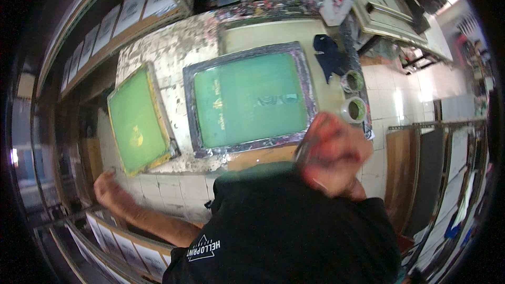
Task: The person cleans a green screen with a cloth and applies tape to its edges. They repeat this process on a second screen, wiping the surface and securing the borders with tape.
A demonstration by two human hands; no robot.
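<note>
Out at the left, my left hand [110,190] hangs beside the lower corner of a green printing screen [134,123] with a yellow-edged frame. Its blurred fingers look loosely apart, with nothing visible in them. My right hand [339,155] is raised in front of my body, close to the lower right corner of a larger screen. Motion smears it; the fingers look curled around something reddish that I cannot make out. The larger printing screen [247,102] has a teal-green mesh and a dark, ink-stained frame, and lies flat on the worktable [171,92].
Two ink tubs [357,109] and a dark cloth [327,55] sit along the table's right side. A stained white container [336,2] stands at the far right corner. Metal shelves [110,26] flank the left; racks of boards [436,173] stand at the right.
</note>
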